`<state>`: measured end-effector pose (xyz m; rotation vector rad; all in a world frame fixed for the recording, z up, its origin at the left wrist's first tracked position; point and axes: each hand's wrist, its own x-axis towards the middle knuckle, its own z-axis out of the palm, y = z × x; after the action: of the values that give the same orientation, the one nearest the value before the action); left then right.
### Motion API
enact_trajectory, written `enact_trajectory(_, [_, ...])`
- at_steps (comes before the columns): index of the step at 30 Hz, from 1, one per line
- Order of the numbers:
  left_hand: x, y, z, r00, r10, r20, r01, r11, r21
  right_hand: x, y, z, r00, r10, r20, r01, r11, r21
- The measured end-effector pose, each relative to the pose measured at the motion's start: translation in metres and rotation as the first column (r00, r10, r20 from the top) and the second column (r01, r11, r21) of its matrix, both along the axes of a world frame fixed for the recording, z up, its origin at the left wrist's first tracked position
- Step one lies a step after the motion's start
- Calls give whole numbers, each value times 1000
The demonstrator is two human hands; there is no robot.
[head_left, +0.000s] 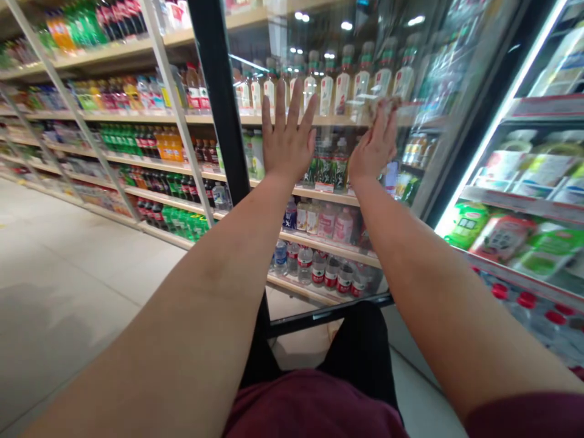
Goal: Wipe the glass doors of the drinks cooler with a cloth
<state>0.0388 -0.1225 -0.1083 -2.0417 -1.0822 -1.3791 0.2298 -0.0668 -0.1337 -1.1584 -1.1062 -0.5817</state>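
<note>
A black-framed glass door (328, 27) stands swung out in front of me. My left hand (288, 140) lies on its pane, palm to the glass and fingers spread, holding nothing. To the right, my right hand (375, 149) is pressed to the same pane with a crumpled, brownish-grey cloth (387, 104) under its fingers. The cloth is mostly covered by the fingers and slightly blurred. Reflections of ceiling lights show on the upper glass.
Through the pane, bottles (344, 79) stand on shelves behind it. Long drink shelves (150, 112) run off to the left above a tiled floor (68, 274). At right, the lit cooler (542, 112) holds bottles and pouches. My knees are close to the door's lower frame (328, 316).
</note>
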Motion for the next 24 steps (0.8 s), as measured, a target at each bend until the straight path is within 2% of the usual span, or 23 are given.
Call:
enact_trajectory(1, [0,1,0,1000,16,-10,-16,1000,6,3,1,2,999,-17,-50,18,1000,16])
enact_trajectory(2, [0,2,0,1000,22,-17,-22,1000,7,4,2,3,1000,-20,-24,21,999,35])
enact_trajectory(4, [0,2,1,1000,10,-20,-10,1000,-3,3,0,1,978,6,206,-20,998,66])
enact_trajectory(5, [0,1,1,1000,1,-16,-1,1000,-6,2,0,-1,940,24,339,-51,996,73])
enact_trajectory(7, [0,0,1,1000,-8,-13,7,1000,-11,3,2,-2,878,46,476,-100,991,88])
enact_trajectory(8, [0,0,1,1000,-4,-15,3,1000,-13,6,5,-1,889,50,454,-109,989,105])
enact_trajectory(10, [-1,0,0,1000,11,-24,-11,1000,-12,11,12,3,958,53,281,-99,983,154])
enact_trajectory(12, [-1,1,0,1000,5,-20,-5,1000,-17,15,17,9,989,51,141,-77,980,185])
enact_trajectory(14, [-1,4,0,999,-39,9,39,999,-30,13,16,16,970,47,240,-89,982,166])
enact_trajectory(16, [-2,6,0,994,-94,51,97,994,-49,8,10,22,884,55,465,-114,988,101])
enact_trajectory(18, [-3,9,0,989,-129,74,134,989,-69,4,5,27,820,60,570,-105,993,45])
enact_trajectory(19, [-4,10,0,988,-134,77,140,987,-75,3,4,30,838,44,543,-80,996,42])
enact_trajectory(22, [-6,16,0,990,-128,63,131,990,-46,1,2,36,947,-60,315,32,995,95])
enact_trajectory(24, [-8,21,-1,990,-133,40,133,991,4,-3,0,38,936,-100,338,63,991,116])
